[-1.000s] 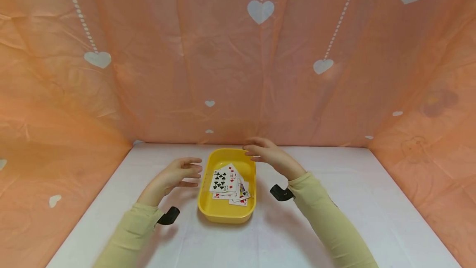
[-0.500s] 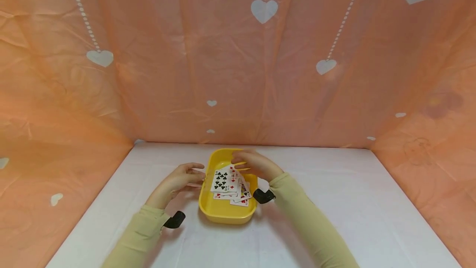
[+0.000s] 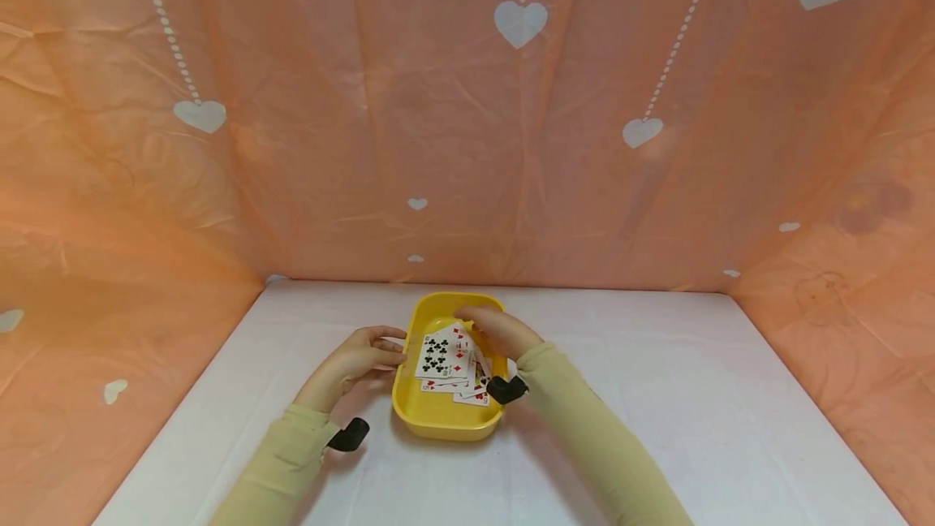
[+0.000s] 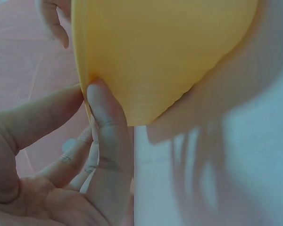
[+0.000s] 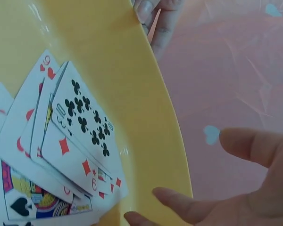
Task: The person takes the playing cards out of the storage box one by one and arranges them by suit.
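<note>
A yellow plastic tray (image 3: 438, 419) stands on the table with a loose, fanned pile of playing cards (image 3: 441, 357) inside. The ten of clubs lies face up at the top of the pile. My left hand (image 3: 352, 362) pinches the tray's left rim, as the left wrist view shows, with one digit against the outer wall (image 4: 146, 56) and another at the rim. Over the tray's right side reaches my right hand (image 3: 500, 331), fingers spread and holding nothing. In the right wrist view its fingertips (image 5: 162, 193) hover beside the cards, which include a nine of hearts.
A white cloth (image 3: 643, 412) covers the table around the tray. Orange sheets with white hearts (image 3: 467, 144) rise at the back and both sides. A black camera mount (image 3: 349, 434) sits under the left wrist, another black mount (image 3: 506, 389) under the right.
My right hand has moved left and lower, from the tray's far right corner to over the cards. My left hand has come right to the rim and taken hold of it.
</note>
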Motion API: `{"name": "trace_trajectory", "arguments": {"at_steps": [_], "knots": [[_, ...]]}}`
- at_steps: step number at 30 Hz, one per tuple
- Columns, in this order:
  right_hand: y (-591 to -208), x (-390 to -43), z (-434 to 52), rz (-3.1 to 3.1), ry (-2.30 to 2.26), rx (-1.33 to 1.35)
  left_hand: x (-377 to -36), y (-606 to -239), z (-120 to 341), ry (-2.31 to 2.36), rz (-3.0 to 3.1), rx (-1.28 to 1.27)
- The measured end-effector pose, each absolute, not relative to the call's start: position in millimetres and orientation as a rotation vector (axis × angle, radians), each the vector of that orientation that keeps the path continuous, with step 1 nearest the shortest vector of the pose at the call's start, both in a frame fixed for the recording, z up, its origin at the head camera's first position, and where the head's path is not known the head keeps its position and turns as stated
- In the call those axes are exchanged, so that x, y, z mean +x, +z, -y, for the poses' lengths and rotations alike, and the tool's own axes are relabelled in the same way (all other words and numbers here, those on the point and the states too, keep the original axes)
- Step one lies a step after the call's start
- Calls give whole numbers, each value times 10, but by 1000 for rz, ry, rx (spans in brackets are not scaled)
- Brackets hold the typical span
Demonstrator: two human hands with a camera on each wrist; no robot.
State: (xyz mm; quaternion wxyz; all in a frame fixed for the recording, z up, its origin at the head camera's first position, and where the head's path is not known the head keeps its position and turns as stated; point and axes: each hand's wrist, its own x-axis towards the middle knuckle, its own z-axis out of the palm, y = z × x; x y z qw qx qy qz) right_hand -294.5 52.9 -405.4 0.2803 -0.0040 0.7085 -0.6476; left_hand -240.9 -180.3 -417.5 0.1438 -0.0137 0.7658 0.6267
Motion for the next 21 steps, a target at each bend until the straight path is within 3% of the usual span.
{"name": "trace_trajectory", "arguments": {"at_steps": [11, 21], "knots": [[-4135, -2931, -413, -1787, -1823, 246, -2396, -4180, 1784, 1822, -2202, -43], [-4181, -2954, -407, -1903, -1669, 29, -2367, -4170, 1787, 1821, -2209, -37]]}}
